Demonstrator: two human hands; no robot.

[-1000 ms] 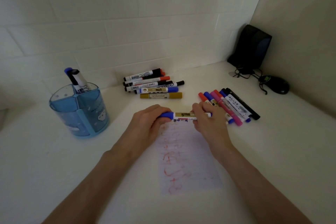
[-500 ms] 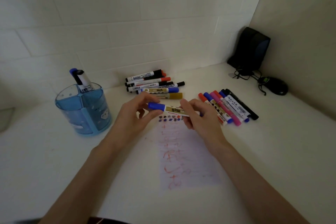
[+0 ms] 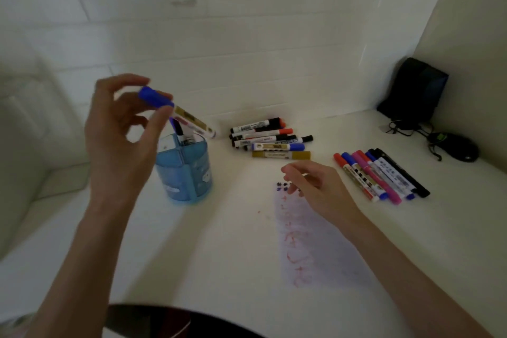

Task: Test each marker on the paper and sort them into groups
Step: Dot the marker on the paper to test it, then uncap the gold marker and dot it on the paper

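While the left hand pinches the capped blue marker above the translucent blue plastic holder, where two markers already stand, its test looks finished. The right hand, its grip loose and empty, hovers over the scribbled paper. Two heaps of glossy cylindrical markers lie on the smooth white table: back pile and right row.

Pen holder sits on the desk at left, markers standing inside. Right of it, by the wall, a marker pile. Further right, a second marker row. The paper lies in front, between them. Far right corner: speaker, mouse before it.
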